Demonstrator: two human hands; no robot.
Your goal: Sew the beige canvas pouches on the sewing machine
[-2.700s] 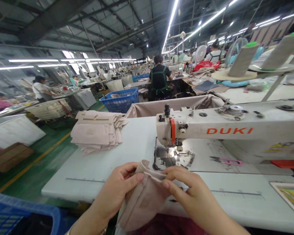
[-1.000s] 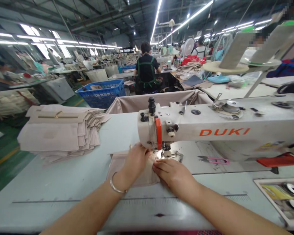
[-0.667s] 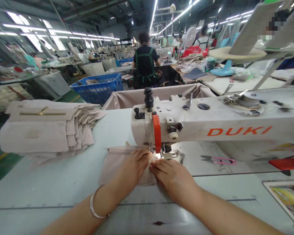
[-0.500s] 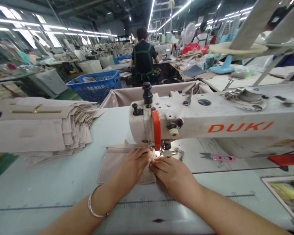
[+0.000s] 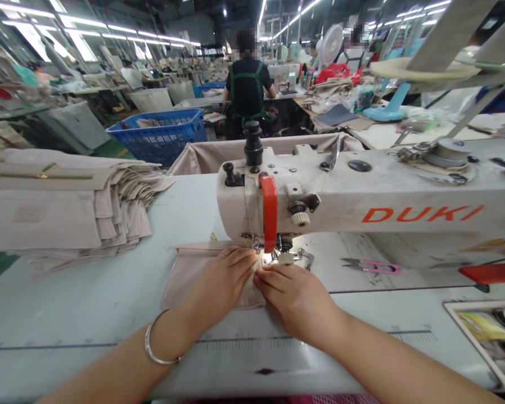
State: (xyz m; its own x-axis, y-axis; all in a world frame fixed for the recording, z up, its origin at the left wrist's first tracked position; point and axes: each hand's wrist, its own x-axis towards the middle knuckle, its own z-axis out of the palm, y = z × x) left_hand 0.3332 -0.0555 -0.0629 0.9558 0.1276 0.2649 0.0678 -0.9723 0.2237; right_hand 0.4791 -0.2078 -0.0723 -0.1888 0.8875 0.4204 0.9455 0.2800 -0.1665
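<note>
A beige fabric piece [image 5: 185,275] lies flat on the sewing machine bed, its right edge beneath the needle area of the white sewing machine [image 5: 320,196]. My left hand [image 5: 225,280] rests on top of this piece, fingers stretched toward the presser foot. At the piece's right edge, my right hand [image 5: 297,297] has its fingers pressed together on the cloth, thumb mostly hidden. Both sets of fingertips nearly meet just in front of the presser foot. An orange guard [image 5: 270,213] hangs before the needle and partly hides it.
Left of the machine sits a stack of beige sewn pieces [image 5: 67,219] with a zipper on top. Pink-handled thread snips [image 5: 374,266] lie on the bed at right, near a bobbin tray [image 5: 471,336]. Behind are a blue basket [image 5: 155,134] and a seated co-worker [image 5: 246,84].
The camera view has shifted slightly, so the stack sits further left and higher. Both hands keep nearly the same place on the fabric by the needle.
</note>
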